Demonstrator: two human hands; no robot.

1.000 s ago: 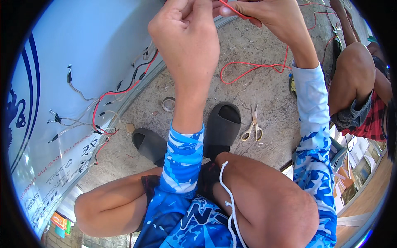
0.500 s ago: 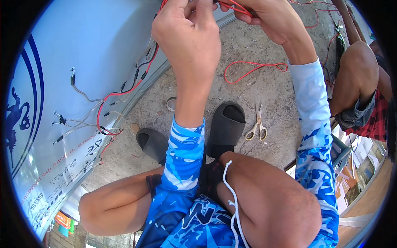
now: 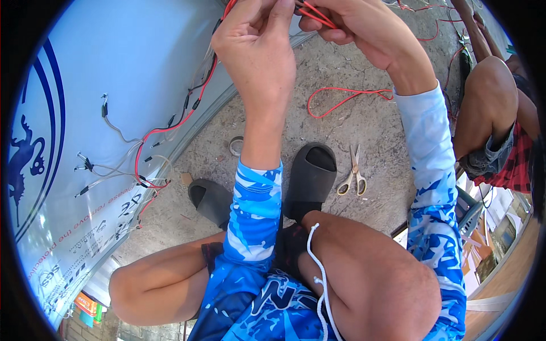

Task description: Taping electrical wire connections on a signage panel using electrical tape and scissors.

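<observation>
At the top edge, my left hand [image 3: 259, 51] is closed in a pinch, with thumb and fingertips together on a wire. Close to its right, my right hand [image 3: 355, 28] has its fingers curled round red wire [image 3: 319, 16], strands of which run between the two hands. The exact spot where the fingertips meet is partly cut off by the frame. Left of my left hand, a red and black wire run [image 3: 199, 102] with taped joints and grey branch leads [image 3: 116, 129] goes down along a white panel [image 3: 136, 62].
Scissors [image 3: 355, 170] lie on the concrete floor beside my right slipper [image 3: 311, 176]. A tape roll [image 3: 235, 146] is left of my left forearm. A red wire loop [image 3: 341, 103] lies on the floor. Another person's bent knee [image 3: 492, 91] is at the right.
Both hands stay together at the top edge. My right hand's fingers have shifted a little and the red strands in them slant differently. My left hand has moved slightly.
</observation>
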